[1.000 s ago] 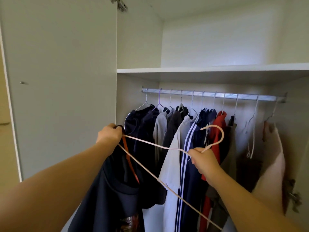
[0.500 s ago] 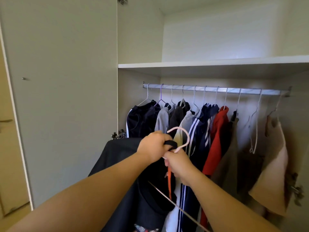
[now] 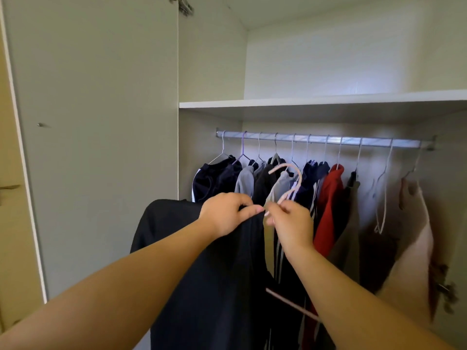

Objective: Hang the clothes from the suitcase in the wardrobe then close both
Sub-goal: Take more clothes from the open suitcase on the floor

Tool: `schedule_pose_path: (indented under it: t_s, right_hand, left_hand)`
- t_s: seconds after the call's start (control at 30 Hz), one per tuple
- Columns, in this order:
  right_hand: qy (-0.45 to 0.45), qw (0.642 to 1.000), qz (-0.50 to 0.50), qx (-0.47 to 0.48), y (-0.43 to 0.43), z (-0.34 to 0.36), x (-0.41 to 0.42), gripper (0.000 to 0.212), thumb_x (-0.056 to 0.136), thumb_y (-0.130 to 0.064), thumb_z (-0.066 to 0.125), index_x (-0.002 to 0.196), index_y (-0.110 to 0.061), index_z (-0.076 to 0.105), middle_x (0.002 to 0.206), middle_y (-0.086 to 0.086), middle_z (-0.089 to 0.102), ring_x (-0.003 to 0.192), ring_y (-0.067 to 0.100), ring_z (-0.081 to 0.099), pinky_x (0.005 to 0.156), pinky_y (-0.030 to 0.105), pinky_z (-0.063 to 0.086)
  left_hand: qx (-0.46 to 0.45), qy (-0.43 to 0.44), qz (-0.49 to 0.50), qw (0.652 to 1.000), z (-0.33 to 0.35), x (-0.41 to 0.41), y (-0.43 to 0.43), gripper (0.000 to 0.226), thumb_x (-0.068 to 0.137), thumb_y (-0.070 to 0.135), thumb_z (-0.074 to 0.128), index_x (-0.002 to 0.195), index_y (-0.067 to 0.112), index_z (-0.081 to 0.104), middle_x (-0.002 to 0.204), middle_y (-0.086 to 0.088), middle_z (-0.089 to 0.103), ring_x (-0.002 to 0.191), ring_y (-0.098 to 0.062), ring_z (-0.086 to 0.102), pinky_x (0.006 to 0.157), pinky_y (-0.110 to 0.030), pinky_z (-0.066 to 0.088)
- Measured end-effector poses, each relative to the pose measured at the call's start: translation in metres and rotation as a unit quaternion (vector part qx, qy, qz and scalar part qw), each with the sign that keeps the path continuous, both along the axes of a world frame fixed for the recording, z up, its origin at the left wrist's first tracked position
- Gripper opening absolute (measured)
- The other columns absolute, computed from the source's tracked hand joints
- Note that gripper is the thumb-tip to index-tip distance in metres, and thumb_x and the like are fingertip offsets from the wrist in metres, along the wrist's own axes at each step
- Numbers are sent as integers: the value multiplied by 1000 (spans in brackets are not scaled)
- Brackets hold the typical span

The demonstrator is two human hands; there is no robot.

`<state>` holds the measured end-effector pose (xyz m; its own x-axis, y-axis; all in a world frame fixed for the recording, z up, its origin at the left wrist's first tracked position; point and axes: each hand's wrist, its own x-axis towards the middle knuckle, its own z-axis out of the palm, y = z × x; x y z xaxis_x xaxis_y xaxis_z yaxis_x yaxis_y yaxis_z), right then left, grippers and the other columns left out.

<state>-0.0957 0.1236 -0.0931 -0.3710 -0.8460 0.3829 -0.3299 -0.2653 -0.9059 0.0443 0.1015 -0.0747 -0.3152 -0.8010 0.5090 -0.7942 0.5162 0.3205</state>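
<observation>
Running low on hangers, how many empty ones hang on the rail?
1: a white hanger near the right end of the rail, beside the beige garment. Others may be hidden.

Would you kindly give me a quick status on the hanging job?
Left hand grips dark garment. Right hand pinches pink hanger, not yet on rail. Hung clothes crowd the rail ahead.

A silver metal rail (image 3: 326, 141) runs across the white wardrobe (image 3: 209, 72) from twelve o'clock out toward two o'clock, just under a flat white shelf (image 3: 303, 102). Thin wire hangers (image 3: 259, 150) hook over it in a row. From its nine o'clock end hang a navy white-striped garment (image 3: 212, 180), a grey top (image 3: 245, 183), a red top (image 3: 331, 198), a bare white hanger (image 3: 381, 198) and, at the three o'clock end, a pale beige garment (image 3: 414, 236).
</observation>
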Motion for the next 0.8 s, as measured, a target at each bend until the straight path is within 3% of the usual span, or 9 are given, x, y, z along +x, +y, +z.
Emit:
schedule_pose_path:
  t_s: [0.07, 0.13, 0.27, 0.37, 0.5, 0.63, 0.7, 0.73, 0.8]
  right_hand:
    - [105, 984, -118, -87, 3, 3, 0, 15, 85, -31, 63, 75, -20, 61, 80, -6, 64, 85, 20, 57, 73, 33, 44]
    - [155, 963, -177, -129, 7, 4, 1, 14, 86, -31, 63, 92, -18, 65, 97, -2, 62, 100, 22, 52, 87, 35, 39]
    - [138, 988, 1, -63, 5, -4, 7, 19, 87, -33, 62, 74, -19, 57, 78, -2, 60, 76, 18, 56, 71, 32, 44]
    - [96, 990, 101, -23, 7, -10, 11, 24, 88, -24, 63, 69, -15, 50, 62, -4, 48, 59, 10, 45, 57, 24, 36]
    - [19, 974, 222, 44, 11, -9, 7, 23, 86, -9, 61, 66, -11, 50, 61, 2, 47, 58, 11, 48, 56, 21, 37]
    - [-16, 947, 259, 191, 13, -21, -2, 18, 82, -34, 64, 80, -16, 68, 85, 6, 70, 84, 22, 66, 79, 31, 51]
    - [-22, 932, 252, 260, 4, -32, -6, 54, 59, -56, 65, 97, -18, 68, 91, 1, 71, 92, 21, 65, 95, 35, 49]
    - [-23, 920, 268, 286, 0, -40, -9, 65, 56, -58, 63, 104, -14, 66, 85, -1, 71, 89, 20, 64, 95, 34, 49]
    - [18, 911, 256, 324, -2, -41, -11, 44, 82, -51, 51, 95, -9, 61, 59, -8, 65, 73, 13, 55, 78, 24, 47]
  left_hand:
    - [-4, 41, 44, 998, 5, -3, 4, 31, 87, 58, 50, 73, 31, 55, 74, 10, 57, 75, -11, 55, 62, -26, 40]
    - [-1, 85, 84, 993, 11, -7, 6, 32, 86, 59, 51, 80, 29, 57, 84, 11, 62, 84, -13, 59, 65, -27, 41]
    - [-16, 148, 127, 981, 21, -14, 12, 31, 86, 57, 53, 86, 27, 54, 92, 9, 63, 91, -15, 60, 66, -27, 41]
    - [2, 175, 139, 975, 21, -19, 17, 34, 88, 54, 52, 107, 26, 51, 90, 7, 58, 94, -19, 60, 69, -30, 42]
    - [47, 240, 180, 953, 9, -19, 18, 53, 88, 51, 54, 131, 26, 36, 103, -2, 63, 98, -24, 59, 70, -30, 39]
    - [51, 297, 189, 934, 8, -14, 20, 47, 87, 53, 55, 123, 27, 41, 101, 2, 60, 95, -21, 57, 71, -30, 39]
    - [35, 326, 184, 927, 16, -8, 18, 34, 87, 53, 55, 109, 28, 51, 96, 7, 57, 94, -20, 56, 74, -30, 41]
    - [25, 334, 185, 924, 20, -4, 18, 27, 86, 53, 56, 99, 28, 55, 92, 8, 57, 92, -20, 57, 75, -30, 42]
    - [4, 346, 188, 919, 28, 5, 16, 23, 86, 52, 57, 84, 29, 57, 87, 8, 59, 88, -19, 58, 73, -29, 43]
